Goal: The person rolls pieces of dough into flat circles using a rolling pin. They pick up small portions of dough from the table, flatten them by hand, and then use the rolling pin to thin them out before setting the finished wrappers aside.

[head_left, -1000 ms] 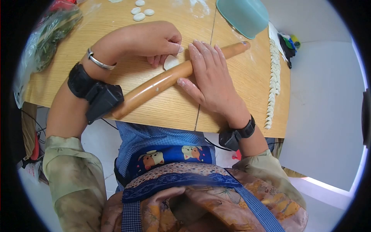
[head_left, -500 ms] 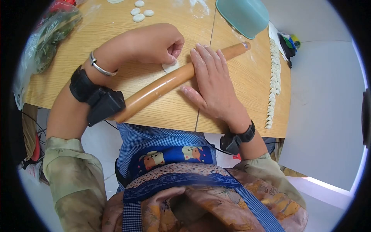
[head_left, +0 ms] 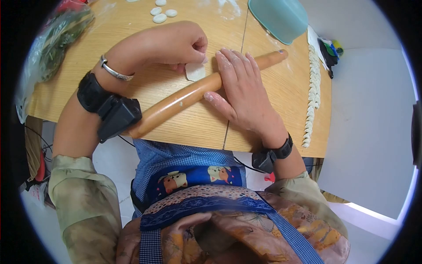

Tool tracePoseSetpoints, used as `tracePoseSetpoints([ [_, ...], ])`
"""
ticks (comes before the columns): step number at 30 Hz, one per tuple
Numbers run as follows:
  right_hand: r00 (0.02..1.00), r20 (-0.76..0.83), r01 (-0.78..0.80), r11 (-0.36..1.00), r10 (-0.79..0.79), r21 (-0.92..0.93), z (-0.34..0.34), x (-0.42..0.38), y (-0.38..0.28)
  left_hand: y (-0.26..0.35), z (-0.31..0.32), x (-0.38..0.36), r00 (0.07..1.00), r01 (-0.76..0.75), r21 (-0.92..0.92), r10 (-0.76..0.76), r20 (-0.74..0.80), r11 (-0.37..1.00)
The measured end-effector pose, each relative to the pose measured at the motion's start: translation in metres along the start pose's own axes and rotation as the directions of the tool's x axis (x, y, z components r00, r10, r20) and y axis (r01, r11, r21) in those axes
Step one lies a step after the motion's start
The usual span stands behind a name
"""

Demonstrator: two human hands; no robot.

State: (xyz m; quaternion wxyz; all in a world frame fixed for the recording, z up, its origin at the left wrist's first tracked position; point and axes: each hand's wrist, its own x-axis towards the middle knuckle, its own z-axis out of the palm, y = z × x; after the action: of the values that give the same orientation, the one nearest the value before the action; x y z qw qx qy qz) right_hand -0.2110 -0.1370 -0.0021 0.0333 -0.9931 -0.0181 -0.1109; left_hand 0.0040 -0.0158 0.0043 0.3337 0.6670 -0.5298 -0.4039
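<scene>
A long wooden rolling pin (head_left: 182,99) lies slantwise across the table. Flat on its upper part rests my right hand (head_left: 246,92), fingers stretched out, thumb on the near side. My left hand (head_left: 182,48) is curled closed just beyond the pin, pinching the edge of a small dough wrapper (head_left: 195,71). The wrapper lies on the wood, its near edge against or under the pin; the exact contact is hidden. White flour dusts the fingers of both hands.
Several flattened dough pieces (head_left: 160,18) lie at the far side. A teal basin (head_left: 281,20) stands at the far right. A row of folded dumplings (head_left: 312,92) runs along the right edge of the wooden table (head_left: 272,119). A plastic bag (head_left: 55,48) sits at left.
My left fingers have shifted slightly, and more of the dough wrapper shows beside the pin. The pin and my right hand have barely moved.
</scene>
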Motion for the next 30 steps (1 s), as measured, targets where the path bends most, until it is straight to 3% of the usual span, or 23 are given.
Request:
tracePoseSetpoints([
  [10, 0.992, -0.091, 0.090, 0.995, -0.086, 0.045, 0.014, 0.043, 0.015, -0.004, -0.007, 0.004, 0.999, 0.010, 0.062, -0.013, 0.035, 0.998],
  [13, 0.994, -0.089, 0.069, 0.996, -0.063, 0.055, 0.012, 0.036, 0.013, -0.008, -0.005, 0.003, 0.998, -0.061, 0.081, 0.059, 0.027, 0.995],
  [15, 0.994, -0.090, 0.071, 0.996, -0.066, 0.049, 0.008, 0.022, 0.009, -0.011, -0.004, 0.007, 0.969, -0.247, 0.197, 0.240, 0.059, 0.949],
  [16, 0.997, -0.066, 0.043, 0.999, -0.041, 0.029, 0.005, 0.013, 0.004, -0.012, -0.003, 0.007, 0.969, -0.249, 0.197, 0.242, 0.058, 0.948],
  [19, 1.000, 0.002, -0.028, 1.000, 0.028, 0.005, -0.003, -0.013, -0.007, -0.007, 0.000, 0.005, 0.981, -0.194, 0.167, 0.189, 0.046, 0.967],
  [21, 0.999, 0.025, -0.048, 0.999, 0.048, 0.001, -0.007, -0.024, -0.010, -0.004, -0.001, 0.001, 0.996, -0.013, -0.021, 0.014, 0.086, 1.000],
  [30, 0.999, -0.036, 0.004, 1.000, -0.004, 0.009, 0.003, 0.006, 0.003, 0.004, -0.005, 0.000, 0.994, 0.053, -0.014, -0.052, 0.096, 0.998],
])
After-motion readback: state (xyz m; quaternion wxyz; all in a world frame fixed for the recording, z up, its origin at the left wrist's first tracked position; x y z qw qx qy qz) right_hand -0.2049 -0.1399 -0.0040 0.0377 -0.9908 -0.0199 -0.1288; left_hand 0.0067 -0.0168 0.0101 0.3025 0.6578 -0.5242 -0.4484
